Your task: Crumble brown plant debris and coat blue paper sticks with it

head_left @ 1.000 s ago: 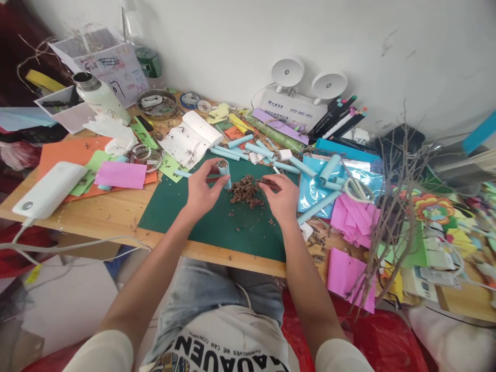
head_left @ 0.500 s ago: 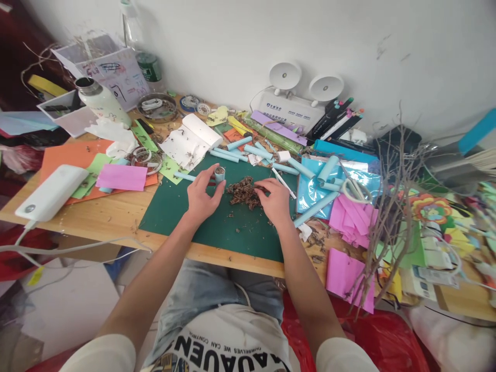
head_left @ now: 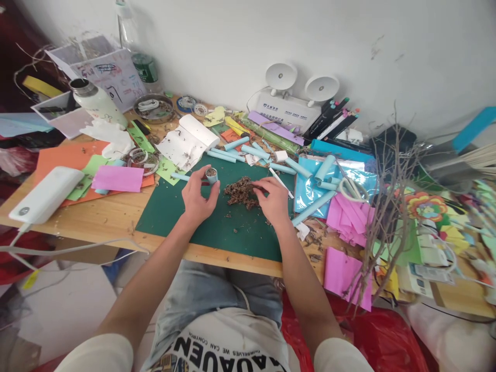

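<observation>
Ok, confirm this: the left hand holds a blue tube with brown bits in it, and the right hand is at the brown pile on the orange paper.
The brown pile lies on the green mat, not the orange paper; the head view shows it. The left hand, blue tube, brown bits and right hand are as you say.

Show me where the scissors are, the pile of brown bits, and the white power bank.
Scissors (head_left: 353,191), head view: on the white handle.
Pile of brown bits (head_left: 241,192), head view: on its middle.
White power bank (head_left: 47,195), head view: on its top face.
</observation>
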The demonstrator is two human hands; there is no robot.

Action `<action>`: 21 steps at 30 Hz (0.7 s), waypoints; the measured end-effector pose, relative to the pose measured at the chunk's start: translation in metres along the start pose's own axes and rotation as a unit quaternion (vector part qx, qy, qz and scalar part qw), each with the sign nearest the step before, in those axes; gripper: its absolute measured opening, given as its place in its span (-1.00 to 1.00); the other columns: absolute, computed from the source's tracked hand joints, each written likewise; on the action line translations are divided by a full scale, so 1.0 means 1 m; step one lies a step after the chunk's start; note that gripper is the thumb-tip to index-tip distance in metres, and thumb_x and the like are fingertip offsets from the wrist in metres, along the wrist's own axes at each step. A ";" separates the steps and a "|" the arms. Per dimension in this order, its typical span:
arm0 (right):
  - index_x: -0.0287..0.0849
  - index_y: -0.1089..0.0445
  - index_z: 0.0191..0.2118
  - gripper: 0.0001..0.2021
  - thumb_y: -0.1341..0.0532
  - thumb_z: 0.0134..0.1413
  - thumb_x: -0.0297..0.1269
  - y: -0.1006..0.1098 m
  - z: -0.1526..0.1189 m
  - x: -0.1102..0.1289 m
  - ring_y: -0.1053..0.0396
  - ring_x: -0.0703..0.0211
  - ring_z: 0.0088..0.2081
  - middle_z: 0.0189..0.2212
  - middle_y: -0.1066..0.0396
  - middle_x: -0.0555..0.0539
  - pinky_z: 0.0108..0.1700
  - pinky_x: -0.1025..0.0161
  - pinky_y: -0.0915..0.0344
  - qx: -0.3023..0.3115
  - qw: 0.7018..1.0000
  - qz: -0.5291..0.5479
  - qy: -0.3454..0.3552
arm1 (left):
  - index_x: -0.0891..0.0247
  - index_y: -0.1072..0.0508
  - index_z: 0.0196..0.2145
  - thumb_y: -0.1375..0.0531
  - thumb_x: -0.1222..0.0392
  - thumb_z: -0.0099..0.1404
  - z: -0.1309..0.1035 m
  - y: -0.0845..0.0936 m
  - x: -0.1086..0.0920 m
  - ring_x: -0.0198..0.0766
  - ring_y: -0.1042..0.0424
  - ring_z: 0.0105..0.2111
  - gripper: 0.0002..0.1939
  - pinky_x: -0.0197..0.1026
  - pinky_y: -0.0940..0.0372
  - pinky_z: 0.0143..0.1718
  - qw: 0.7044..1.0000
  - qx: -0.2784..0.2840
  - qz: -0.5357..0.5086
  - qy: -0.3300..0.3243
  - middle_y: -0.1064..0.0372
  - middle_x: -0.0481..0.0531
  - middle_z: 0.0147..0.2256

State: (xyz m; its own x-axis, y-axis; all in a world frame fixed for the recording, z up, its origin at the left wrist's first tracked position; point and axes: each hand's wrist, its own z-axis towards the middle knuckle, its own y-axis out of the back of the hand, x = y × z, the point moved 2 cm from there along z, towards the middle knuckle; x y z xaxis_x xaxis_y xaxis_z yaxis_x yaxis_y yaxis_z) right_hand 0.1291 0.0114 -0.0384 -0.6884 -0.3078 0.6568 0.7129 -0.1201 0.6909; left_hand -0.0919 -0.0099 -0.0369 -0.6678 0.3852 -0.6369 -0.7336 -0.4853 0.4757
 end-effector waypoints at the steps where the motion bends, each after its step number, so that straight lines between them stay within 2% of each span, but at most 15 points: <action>1: -0.11 -0.57 -0.23 -0.80 -0.18 0.12 -0.42 0.000 0.000 0.000 -0.47 0.09 -0.23 -0.23 -0.50 -0.10 -0.11 0.12 -0.42 0.011 1.000 0.000 0.003 | 0.24 -0.30 0.12 -0.15 0.09 0.34 -0.001 0.000 -0.001 -0.22 -0.47 -0.22 -0.57 -0.19 -0.46 -0.17 1.000 0.002 -0.001 -0.002 -0.44 0.15 -0.14; 4: -0.12 -0.55 -0.29 -0.81 -0.17 0.12 -0.42 0.001 0.001 0.002 -0.48 0.09 -0.25 -0.27 -0.52 -0.09 -0.11 0.12 -0.43 0.017 1.000 0.015 0.004 | 0.23 -0.32 0.10 -0.16 0.09 0.33 -0.003 -0.004 -0.004 -0.23 -0.49 -0.23 -0.59 -0.20 -0.45 -0.16 0.999 0.043 -0.014 -0.015 -0.45 0.13 -0.15; 8: -0.10 -0.51 -0.26 -0.86 -0.18 0.15 -0.33 0.013 0.000 0.016 -0.48 0.07 -0.20 -0.25 -0.53 -0.09 -0.07 0.10 -0.43 -0.063 0.996 0.067 -0.013 | 0.22 -0.36 0.06 -0.17 0.08 0.31 -0.006 -0.011 -0.006 -0.23 -0.52 -0.26 -0.62 -0.19 -0.46 -0.16 0.991 0.127 -0.034 -0.034 -0.49 0.14 -0.13; 11: -0.10 -0.47 -0.23 -0.89 -0.24 0.12 -0.27 0.024 0.002 0.035 -0.47 0.08 -0.22 -0.29 -0.52 -0.07 -0.10 0.12 -0.43 -0.095 0.990 0.107 -0.014 | 0.22 -0.37 0.05 -0.17 0.10 0.31 -0.008 -0.015 -0.004 -0.22 -0.53 -0.24 -0.63 -0.18 -0.45 -0.14 0.987 0.146 -0.053 -0.033 -0.51 0.14 -0.11; 13: -0.10 -0.46 -0.28 -0.91 -0.25 0.12 -0.24 0.029 0.006 0.051 -0.45 0.11 -0.27 -0.33 -0.51 -0.04 -0.16 0.16 -0.42 -0.084 0.989 0.122 0.000 | 0.22 -0.37 0.05 -0.18 0.11 0.31 -0.008 -0.016 -0.002 -0.22 -0.53 -0.24 -0.64 -0.18 -0.45 -0.14 0.987 0.146 -0.060 -0.031 -0.51 0.14 -0.10; 17: -0.10 -0.45 -0.35 -0.89 -0.25 0.12 -0.21 0.029 0.018 0.078 -0.42 0.17 -0.35 -0.38 -0.50 0.00 -0.22 0.20 -0.40 -0.005 0.992 0.121 0.031 | 0.23 -0.37 0.04 -0.19 0.13 0.29 -0.008 -0.016 -0.001 -0.21 -0.52 -0.23 -0.63 -0.17 -0.44 -0.17 0.985 0.150 -0.069 -0.043 -0.51 0.13 -0.11; 21: -0.09 -0.46 -0.36 -0.90 -0.23 0.13 -0.24 0.019 0.026 0.087 -0.43 0.13 -0.32 -0.38 -0.50 -0.02 -0.17 0.17 -0.40 0.035 0.994 0.088 0.056 | 0.23 -0.37 0.04 -0.18 0.14 0.28 -0.008 -0.016 0.000 -0.20 -0.52 -0.23 -0.63 -0.16 -0.43 -0.18 0.986 0.150 -0.056 -0.052 -0.51 0.12 -0.12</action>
State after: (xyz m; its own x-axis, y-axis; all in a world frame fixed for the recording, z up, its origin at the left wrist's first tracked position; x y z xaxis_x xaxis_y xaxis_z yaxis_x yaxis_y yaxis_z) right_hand 0.0797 0.0066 0.0396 -0.5319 -0.4219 0.7342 0.8072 0.0094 0.5902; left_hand -0.0793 -0.0083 -0.0496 -0.5790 0.5092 -0.6368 -0.7968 -0.1881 0.5741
